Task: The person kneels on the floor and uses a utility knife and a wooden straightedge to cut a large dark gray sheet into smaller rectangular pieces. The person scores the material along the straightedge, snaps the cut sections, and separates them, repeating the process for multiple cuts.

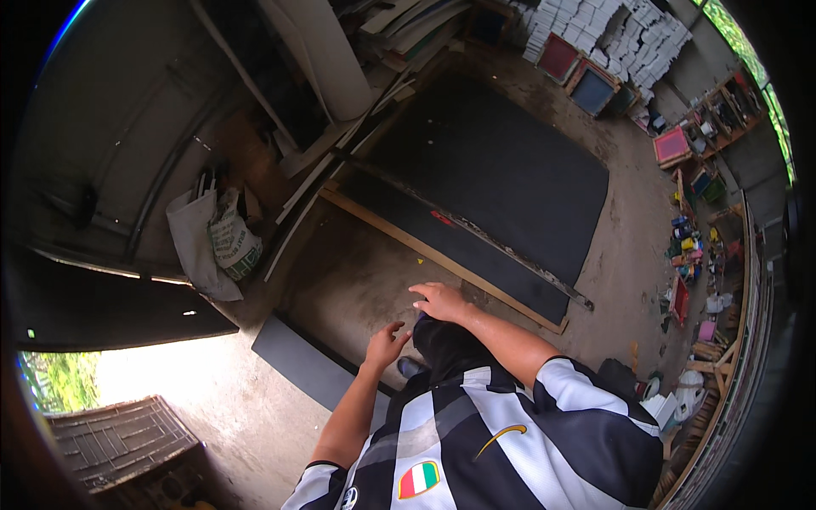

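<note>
Two-handed, reaching out toward the long pale wooden batten (442,259), lying flat on the bare concrete floor (357,280) just ahead and running diagonally along the near edge of the big black rectangular sheet (510,170). Holding the right hand (439,300) palm down, nearest the batten but apart from it, fingers loosely curled and gripping nothing. Keeping the left hand (384,344) lower and closer to the body, fingers spread wide, likewise empty. Standing over a dark shoe (410,366) just below the hands.

Judging from this: best gripping so long a strip with the hands well apart to stop it sagging or swinging, and lifting clear of the rusty metal bar (476,234) lying slantwise across the black sheet just beyond. Also minding splinters along the raw edge.

Looking farther out: passing a flat dark grey panel (297,365) on the floor to the left, near the bright doorway; white woven sacks (204,242) slumping against the wall beyond it; red and blue framed screens (558,57) leaning at the far end beside stacked white blocks.
</note>
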Motion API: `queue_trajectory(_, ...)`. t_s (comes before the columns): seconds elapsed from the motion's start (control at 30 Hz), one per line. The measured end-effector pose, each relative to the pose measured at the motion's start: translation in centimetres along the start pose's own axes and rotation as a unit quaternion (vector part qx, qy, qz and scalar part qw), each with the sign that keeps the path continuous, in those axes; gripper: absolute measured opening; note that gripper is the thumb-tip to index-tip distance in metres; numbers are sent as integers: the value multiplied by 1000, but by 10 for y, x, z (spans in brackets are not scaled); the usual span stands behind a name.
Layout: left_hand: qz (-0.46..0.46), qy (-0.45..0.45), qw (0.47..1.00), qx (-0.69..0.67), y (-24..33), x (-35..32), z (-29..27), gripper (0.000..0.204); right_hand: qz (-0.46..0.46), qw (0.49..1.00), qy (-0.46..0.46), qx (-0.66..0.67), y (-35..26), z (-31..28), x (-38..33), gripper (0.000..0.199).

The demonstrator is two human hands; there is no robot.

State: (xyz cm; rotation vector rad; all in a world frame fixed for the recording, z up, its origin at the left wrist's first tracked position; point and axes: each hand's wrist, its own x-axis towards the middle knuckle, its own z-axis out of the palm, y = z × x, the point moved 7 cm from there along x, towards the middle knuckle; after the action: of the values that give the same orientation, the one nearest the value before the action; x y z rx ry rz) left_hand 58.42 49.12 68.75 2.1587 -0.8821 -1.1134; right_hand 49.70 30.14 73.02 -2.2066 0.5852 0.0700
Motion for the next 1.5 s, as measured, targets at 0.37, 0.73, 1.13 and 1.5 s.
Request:
queue_trajectory(0.37, 112, -202, 963, 139, 97, 150, 38, 53, 134, 976, 150, 81, 125, -55, 12, 45)
queue_trajectory(0.73, 121, -250, 935, 219, 83, 264, 38, 55, 222, 964, 133, 64, 178, -50, 48, 49)
queue_trajectory(1.13, 140, -262, 826, 480, -134, 488, 106, 70, 344, 936, -8, -70, 406, 112, 102, 66)
queue_trajectory(1.5, 229, -94, 797, 551, -274, 732, 203, 114, 427, 888, -9, -168, 675, 221, 97, 99)
